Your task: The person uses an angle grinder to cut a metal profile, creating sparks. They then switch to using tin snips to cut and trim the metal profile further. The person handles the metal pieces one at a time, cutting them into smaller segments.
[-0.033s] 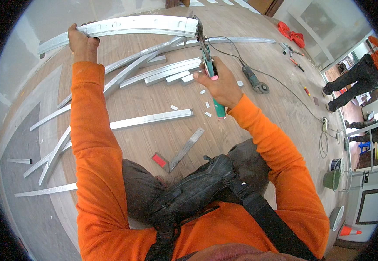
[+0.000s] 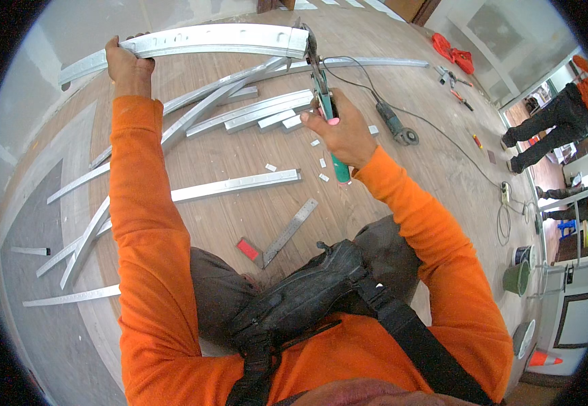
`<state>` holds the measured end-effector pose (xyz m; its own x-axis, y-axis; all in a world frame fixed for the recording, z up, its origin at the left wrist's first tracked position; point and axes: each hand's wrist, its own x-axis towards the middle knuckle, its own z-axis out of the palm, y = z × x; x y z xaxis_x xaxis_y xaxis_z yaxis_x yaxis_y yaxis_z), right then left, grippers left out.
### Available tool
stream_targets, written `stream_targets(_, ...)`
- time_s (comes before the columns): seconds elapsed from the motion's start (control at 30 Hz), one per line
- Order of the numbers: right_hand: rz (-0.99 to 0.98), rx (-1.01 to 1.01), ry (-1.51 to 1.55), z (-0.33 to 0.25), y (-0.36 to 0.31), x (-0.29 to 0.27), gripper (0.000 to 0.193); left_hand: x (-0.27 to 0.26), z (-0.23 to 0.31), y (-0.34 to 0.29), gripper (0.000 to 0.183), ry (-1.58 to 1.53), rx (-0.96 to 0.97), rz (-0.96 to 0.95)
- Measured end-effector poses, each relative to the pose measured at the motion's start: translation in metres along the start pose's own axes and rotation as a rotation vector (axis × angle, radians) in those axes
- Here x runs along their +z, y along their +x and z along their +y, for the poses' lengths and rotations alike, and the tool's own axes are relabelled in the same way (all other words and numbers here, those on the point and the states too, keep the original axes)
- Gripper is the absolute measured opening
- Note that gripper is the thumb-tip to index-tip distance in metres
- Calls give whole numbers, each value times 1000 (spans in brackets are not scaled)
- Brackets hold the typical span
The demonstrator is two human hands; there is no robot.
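My left hand is closed round a long galvanized metal stud, raised above the floor and running left to right. My right hand grips a pair of tin snips with green handles. Their dark jaws are at the stud's right end; whether the blades bite into the metal I cannot tell. Below the raised stud, several more metal studs lie on the wooden floor, some crossing one another. Small metal offcuts are scattered below my right hand.
A try square with a red-marked stock lies before my knees. An angle grinder and its cord stretch across the floor at right. Beyond are a red cloth, hand tools, a green bucket and another person's legs.
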<state>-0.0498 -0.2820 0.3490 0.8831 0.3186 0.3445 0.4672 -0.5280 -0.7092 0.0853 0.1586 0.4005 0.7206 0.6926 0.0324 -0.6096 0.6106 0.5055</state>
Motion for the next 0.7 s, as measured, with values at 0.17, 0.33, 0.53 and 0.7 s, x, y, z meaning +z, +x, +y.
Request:
stream_targets(0.17,24,182,160,15,2,3,39,4,-1,-7,35,-7,-13,6)
stream_targets(0.33,-11,50,284,9,0,-7,41,7,9,-21,36,-8,67,68)
stream_targets(0.53,-122,66,301,0,1,-8,46,17,7,-30,37,-23,109,105)
stream_targets(0.7,-131,79,274,1,0,-7,48,25,4,-46,39,-22,126,103)
